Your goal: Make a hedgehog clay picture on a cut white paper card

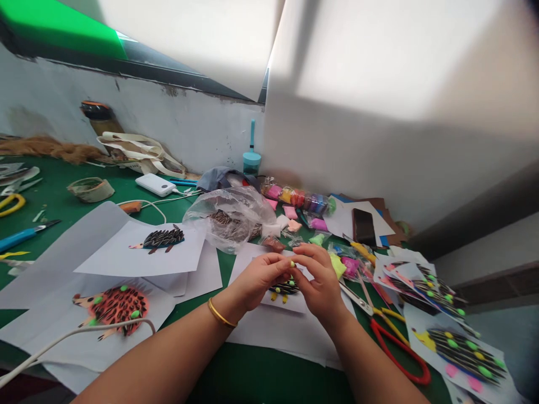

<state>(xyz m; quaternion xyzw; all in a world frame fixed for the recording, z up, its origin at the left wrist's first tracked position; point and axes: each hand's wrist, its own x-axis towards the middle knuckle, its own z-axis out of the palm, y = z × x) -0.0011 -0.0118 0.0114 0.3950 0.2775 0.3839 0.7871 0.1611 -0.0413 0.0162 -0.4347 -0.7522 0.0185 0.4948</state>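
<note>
My left hand (263, 280) and my right hand (320, 283) meet fingertip to fingertip, both closed in a pinch. Between them is a small yellow-green clay ball (292, 264). Right below lies a hedgehog picture (284, 292) on white paper, with dark seed-like spines, green dots and yellow feet; my hands partly cover it. A lump of yellow-green clay (337, 265) sits just beyond my right hand, near a bag of pink clay (350, 266). A gold bracelet (221, 313) circles my left wrist.
Red-handled scissors (398, 350) lie to the right beside finished hedgehog pictures (463, 348). A clear bag of seeds (229, 219) and packed coloured clays (295, 196) stand behind. More hedgehog sheets (162, 238) lie left, crossed by a white cable (84, 331). A phone (363, 226) rests at back right.
</note>
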